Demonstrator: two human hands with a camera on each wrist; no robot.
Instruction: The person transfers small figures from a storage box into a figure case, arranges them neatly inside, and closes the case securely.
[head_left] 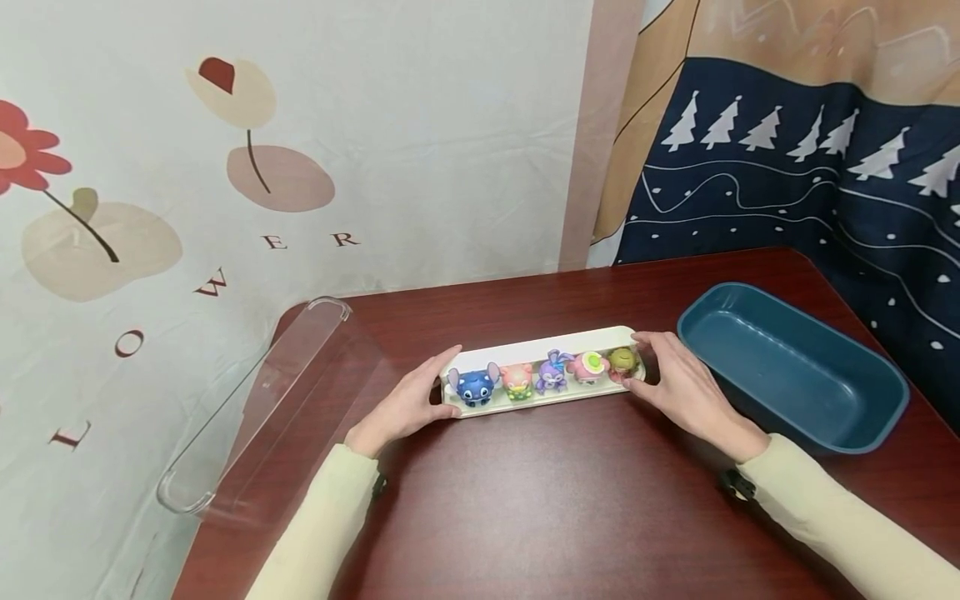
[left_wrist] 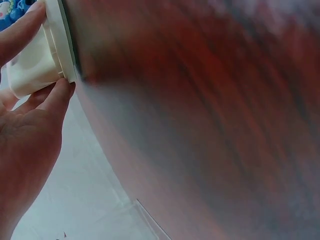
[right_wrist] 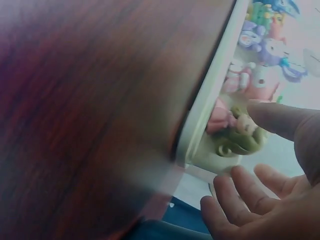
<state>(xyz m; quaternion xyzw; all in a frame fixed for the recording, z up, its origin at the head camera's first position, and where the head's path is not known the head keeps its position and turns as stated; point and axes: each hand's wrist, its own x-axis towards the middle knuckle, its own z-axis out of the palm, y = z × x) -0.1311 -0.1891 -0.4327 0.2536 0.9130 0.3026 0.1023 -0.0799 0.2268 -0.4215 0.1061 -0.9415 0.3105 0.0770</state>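
Observation:
A long white tray (head_left: pixel 540 402) holds a row of several small figurines. From left they are a blue big-eared one (head_left: pixel 476 387), a pink one with green and yellow (head_left: pixel 517 382), a purple long-eared one (head_left: pixel 552 372), a pink one with a green-and-white top (head_left: pixel 588 367), and a green-haired one in pink (right_wrist: pixel 242 135). My left hand (head_left: pixel 408 400) grips the tray's left end between thumb and fingers. At the other end is my right hand (head_left: pixel 686 392), its thumb over the green-haired figurine and its fingers spread just outside the tray. Whether that thumb touches the figurine cannot be told.
A dark teal plastic bin (head_left: pixel 795 312) stands on the right of the reddish-brown table (head_left: pixel 517 508). At the left edge lies a long clear plastic cover (head_left: pixel 262 400). Printed cloths (head_left: pixel 450 150) hang behind and beside the table.

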